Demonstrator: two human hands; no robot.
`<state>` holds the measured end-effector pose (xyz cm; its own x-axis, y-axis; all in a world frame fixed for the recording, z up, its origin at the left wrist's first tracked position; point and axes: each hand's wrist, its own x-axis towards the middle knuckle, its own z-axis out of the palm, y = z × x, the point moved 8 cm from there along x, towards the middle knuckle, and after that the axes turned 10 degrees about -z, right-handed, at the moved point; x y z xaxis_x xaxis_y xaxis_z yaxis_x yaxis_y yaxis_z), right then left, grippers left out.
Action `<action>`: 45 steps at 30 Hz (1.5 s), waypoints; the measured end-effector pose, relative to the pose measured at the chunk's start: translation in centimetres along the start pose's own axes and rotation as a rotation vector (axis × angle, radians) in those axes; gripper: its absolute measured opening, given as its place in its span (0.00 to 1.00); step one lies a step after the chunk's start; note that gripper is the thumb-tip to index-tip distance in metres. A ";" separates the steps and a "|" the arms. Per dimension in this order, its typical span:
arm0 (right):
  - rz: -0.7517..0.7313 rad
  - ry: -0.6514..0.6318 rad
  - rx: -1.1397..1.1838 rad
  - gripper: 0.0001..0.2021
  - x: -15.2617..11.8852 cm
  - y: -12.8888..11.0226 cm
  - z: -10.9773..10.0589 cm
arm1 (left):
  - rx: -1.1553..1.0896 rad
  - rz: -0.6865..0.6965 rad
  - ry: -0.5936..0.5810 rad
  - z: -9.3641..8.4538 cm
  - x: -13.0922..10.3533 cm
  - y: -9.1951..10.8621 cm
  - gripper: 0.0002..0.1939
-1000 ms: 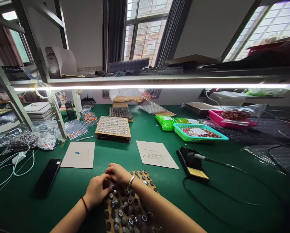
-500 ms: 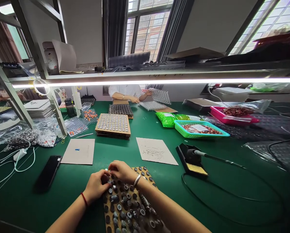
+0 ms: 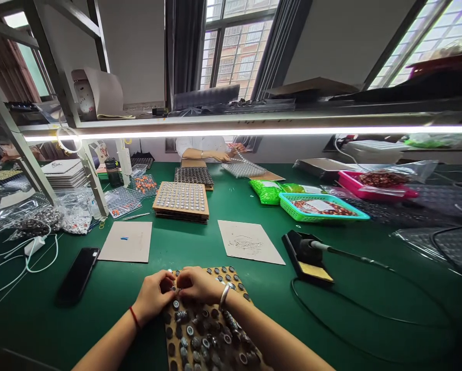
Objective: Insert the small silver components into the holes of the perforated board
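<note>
A brown board [image 3: 168, 320] with rows of holes lies in front of me, and small round dark metal parts sit in many of them. Further metal pieces [image 3: 195, 342] are heaped loosely over its middle. My left hand [image 3: 152, 298], a red string at its wrist, is at the board's far left corner with thumb and fingers pinched. Close beside it, my right hand [image 3: 200, 285] reaches across the board, wearing a silver bangle, its fingertips pressed together and pointing down. Whatever small piece either hand holds is hidden by the fingers.
Two beige cards [image 3: 132, 242] lie beyond the board, left and right. A black phone [image 3: 78, 275] is at left; a soldering iron in its stand [image 3: 308, 257] is at right, its cable looping nearby. Behind are a stack of filled boards [image 3: 180, 198], a turquoise basket [image 3: 292, 211] and a co-worker [image 3: 207, 147].
My right hand has shifted slightly down and toward me over the board. The left hand has stayed nearly in place. The co-worker's clear sheet has been lowered.
</note>
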<state>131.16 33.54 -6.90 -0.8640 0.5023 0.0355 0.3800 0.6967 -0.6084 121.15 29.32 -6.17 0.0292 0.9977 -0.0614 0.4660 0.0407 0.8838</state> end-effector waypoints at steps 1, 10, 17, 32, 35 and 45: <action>0.001 0.007 0.008 0.07 -0.1 0.1 -0.1 | -0.002 -0.003 0.007 -0.2 0.1 0.0 0.13; 0.067 0.157 0.049 0.06 0.1 1.7 -1.8 | 0.074 -0.017 0.169 -4.1 1.8 -0.5 0.05; 0.084 0.174 0.017 0.06 1.6 2.0 -1.8 | 0.183 0.066 0.147 -3.8 2.9 0.4 0.08; 0.077 0.099 -0.010 0.05 1.8 2.0 -1.8 | 0.066 -0.056 0.085 -3.5 3.0 -2.2 0.17; 0.078 0.113 -0.012 0.05 1.8 1.9 -1.8 | 0.061 -0.072 0.089 -3.4 3.0 -1.9 0.14; 0.093 0.138 -0.037 0.07 1.7 2.2 -1.9 | 0.176 -0.079 0.063 -3.2 3.5 -1.7 0.12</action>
<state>131.14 36.90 -6.72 -0.7720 0.6291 0.0908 0.4702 0.6614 -0.5843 117.58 32.93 -6.42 -0.0666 0.9934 -0.0932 0.6118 0.1145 0.7827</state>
